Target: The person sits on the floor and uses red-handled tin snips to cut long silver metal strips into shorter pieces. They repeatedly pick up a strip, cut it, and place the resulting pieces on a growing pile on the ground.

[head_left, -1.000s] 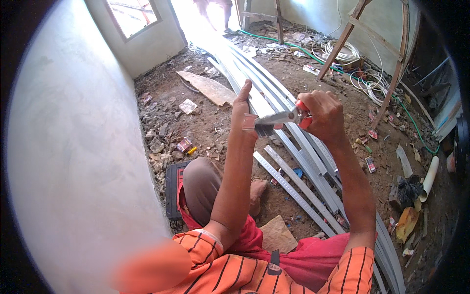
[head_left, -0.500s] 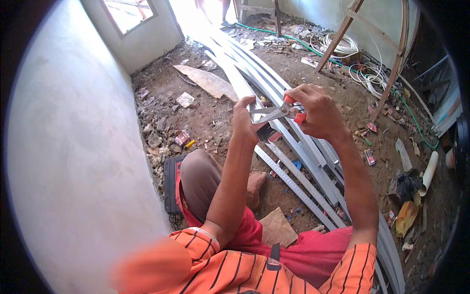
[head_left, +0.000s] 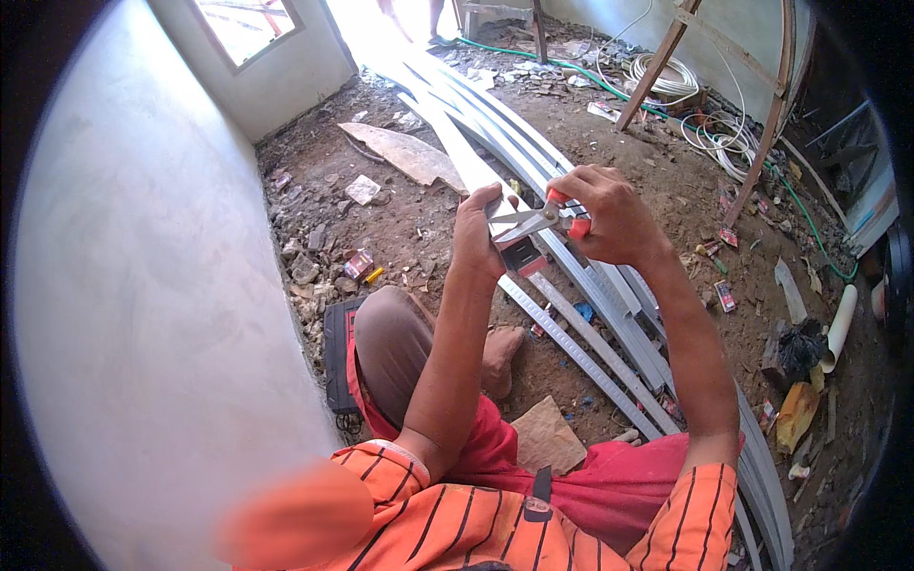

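Observation:
In my right hand (head_left: pixel 614 211) is a pair of snips (head_left: pixel 549 215) with red grips, my fingers closed around the handles. Its two blades point left, spread a little apart, at the end of a long silver metal channel (head_left: pixel 487 186). My left hand (head_left: pixel 478 233) is wrapped around that channel near its end, the thumb on top. The channel's hollow end faces me, dark inside, just below the blades. Whether the blades bite into the metal, I cannot tell. The channel runs away toward the bright doorway.
Several long metal profiles (head_left: pixel 609 295) lie on the dirt floor to the right. A black and red case (head_left: pixel 340 343) stands by the left wall. Wooden trestle legs (head_left: pixel 657 76), coiled white cable (head_left: pixel 671 84) and a green hose (head_left: pixel 804 228) are at the right.
The snips and my right hand have shifted slightly left. My left hand keeps its hold on the channel, whose end is turned a little differently. The view has tilted slightly.

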`<control>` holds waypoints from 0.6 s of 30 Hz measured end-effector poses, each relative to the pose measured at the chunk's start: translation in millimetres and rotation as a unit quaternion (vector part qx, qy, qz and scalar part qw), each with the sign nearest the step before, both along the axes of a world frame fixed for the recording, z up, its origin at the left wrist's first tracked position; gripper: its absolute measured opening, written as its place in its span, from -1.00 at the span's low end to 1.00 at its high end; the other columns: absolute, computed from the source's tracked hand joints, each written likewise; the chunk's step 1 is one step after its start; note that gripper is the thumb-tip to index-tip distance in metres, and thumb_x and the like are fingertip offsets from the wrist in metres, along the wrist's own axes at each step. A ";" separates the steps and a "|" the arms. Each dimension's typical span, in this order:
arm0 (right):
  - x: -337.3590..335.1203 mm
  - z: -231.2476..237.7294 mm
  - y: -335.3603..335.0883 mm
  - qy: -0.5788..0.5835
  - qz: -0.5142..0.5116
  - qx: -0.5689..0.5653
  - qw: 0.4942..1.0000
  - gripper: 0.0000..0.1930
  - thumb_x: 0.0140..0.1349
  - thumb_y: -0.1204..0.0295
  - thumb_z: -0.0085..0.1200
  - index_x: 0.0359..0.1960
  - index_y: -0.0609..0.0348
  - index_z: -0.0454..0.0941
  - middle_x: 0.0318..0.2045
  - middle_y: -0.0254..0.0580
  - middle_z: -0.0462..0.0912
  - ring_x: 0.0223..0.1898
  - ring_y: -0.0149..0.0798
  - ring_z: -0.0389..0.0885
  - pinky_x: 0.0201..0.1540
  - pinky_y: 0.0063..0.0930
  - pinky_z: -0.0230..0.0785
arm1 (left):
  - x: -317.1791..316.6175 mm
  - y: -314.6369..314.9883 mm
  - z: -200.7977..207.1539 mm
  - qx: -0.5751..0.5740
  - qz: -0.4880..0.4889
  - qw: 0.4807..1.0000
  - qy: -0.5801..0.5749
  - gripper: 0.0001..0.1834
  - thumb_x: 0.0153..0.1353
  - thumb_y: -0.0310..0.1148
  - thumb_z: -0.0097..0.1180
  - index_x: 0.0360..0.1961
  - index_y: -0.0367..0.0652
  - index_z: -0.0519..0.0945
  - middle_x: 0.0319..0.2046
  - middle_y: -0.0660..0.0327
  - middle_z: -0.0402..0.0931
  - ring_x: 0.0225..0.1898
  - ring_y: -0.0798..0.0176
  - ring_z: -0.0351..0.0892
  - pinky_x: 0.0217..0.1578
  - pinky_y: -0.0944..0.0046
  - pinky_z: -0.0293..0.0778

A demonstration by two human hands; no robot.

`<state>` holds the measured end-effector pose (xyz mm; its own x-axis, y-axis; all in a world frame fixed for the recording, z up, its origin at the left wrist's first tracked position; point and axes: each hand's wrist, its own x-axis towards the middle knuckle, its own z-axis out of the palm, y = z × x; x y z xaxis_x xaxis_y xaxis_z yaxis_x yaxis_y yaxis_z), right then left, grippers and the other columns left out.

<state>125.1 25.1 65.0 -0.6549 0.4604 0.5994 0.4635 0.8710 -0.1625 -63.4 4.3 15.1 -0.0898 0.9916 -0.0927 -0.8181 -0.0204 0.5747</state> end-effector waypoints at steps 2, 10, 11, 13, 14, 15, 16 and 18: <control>1.9 0.1 0.6 0.001 0.004 0.006 1.000 -0.58 -0.22 0.56 0.07 -0.18 0.12 0.45 -0.32 -0.12 0.54 -0.18 -0.04 0.53 -0.04 -0.19 0.35 | 1.4 1.6 -1.3 0.004 -0.007 1.000 -0.011 -0.83 0.19 -0.41 -0.03 -0.26 -0.30 0.37 -0.46 0.09 0.46 -0.44 0.18 0.58 -0.45 0.19 0.60; 1.5 -8.6 6.6 0.016 0.022 0.007 1.000 -0.60 -0.21 0.54 0.15 -0.21 0.13 0.44 -0.34 -0.10 0.55 -0.22 -0.02 0.54 -0.11 -0.18 0.37 | 0.5 6.1 -6.9 0.000 -0.016 1.000 0.002 -0.84 0.21 -0.41 -0.07 -0.27 -0.30 0.38 -0.47 0.08 0.47 -0.48 0.21 0.56 -0.46 0.22 0.59; 0.6 -10.4 7.2 0.016 0.023 0.005 1.000 -0.63 -0.20 0.54 0.11 -0.23 0.15 0.44 -0.36 -0.10 0.54 -0.24 -0.03 0.54 -0.12 -0.19 0.37 | -1.5 5.9 -8.2 0.001 -0.017 1.000 0.006 -0.84 0.21 -0.41 -0.07 -0.27 -0.31 0.38 -0.47 0.08 0.48 -0.48 0.20 0.57 -0.46 0.22 0.59; -1.2 -15.1 7.9 0.021 0.022 -0.007 1.000 -0.67 -0.19 0.53 0.07 -0.27 0.16 0.43 -0.39 -0.10 0.53 -0.29 -0.04 0.54 -0.16 -0.21 0.38 | -2.1 5.8 -10.3 0.002 -0.002 1.000 0.017 -0.83 0.21 -0.41 -0.07 -0.27 -0.32 0.39 -0.47 0.08 0.49 -0.48 0.20 0.57 -0.46 0.23 0.58; -2.6 -19.4 8.9 0.026 0.020 -0.015 0.999 -0.68 -0.19 0.53 0.07 -0.28 0.17 0.43 -0.41 -0.10 0.53 -0.31 -0.04 0.54 -0.19 -0.21 0.39 | -1.5 6.2 -10.4 0.003 0.004 1.000 0.022 -0.83 0.21 -0.41 -0.07 -0.27 -0.32 0.40 -0.47 0.08 0.50 -0.48 0.20 0.57 -0.46 0.23 0.58; -3.8 -23.1 9.9 0.030 0.017 -0.024 0.999 -0.69 -0.19 0.53 0.07 -0.29 0.17 0.42 -0.43 -0.09 0.53 -0.33 -0.04 0.54 -0.21 -0.21 0.39 | -1.0 5.9 -10.4 0.002 0.019 0.999 0.040 -0.83 0.21 -0.41 -0.07 -0.27 -0.32 0.41 -0.46 0.07 0.51 -0.48 0.20 0.58 -0.46 0.23 0.58; -3.7 -26.6 11.7 0.037 0.030 -0.025 0.999 -0.69 -0.19 0.53 0.07 -0.30 0.18 0.42 -0.44 -0.09 0.53 -0.34 -0.04 0.54 -0.23 -0.22 0.39 | 1.1 3.8 -8.8 0.000 0.033 0.998 0.057 -0.83 0.21 -0.41 -0.07 -0.27 -0.33 0.42 -0.46 0.07 0.51 -0.48 0.20 0.58 -0.46 0.24 0.58; -2.5 -31.0 16.0 0.050 0.056 -0.027 0.997 -0.70 -0.20 0.53 0.06 -0.31 0.18 0.42 -0.46 -0.09 0.53 -0.36 -0.04 0.54 -0.26 -0.23 0.40 | 3.7 2.2 -6.0 -0.003 0.036 0.997 0.066 -0.83 0.21 -0.42 -0.06 -0.28 -0.33 0.44 -0.46 0.06 0.52 -0.47 0.20 0.59 -0.46 0.24 0.58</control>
<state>122.6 41.0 34.1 -0.6418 0.4222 0.6402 0.3438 0.9046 -0.2520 -59.7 6.4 9.2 -0.1724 0.9817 -0.0811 -0.7323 -0.0727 0.6771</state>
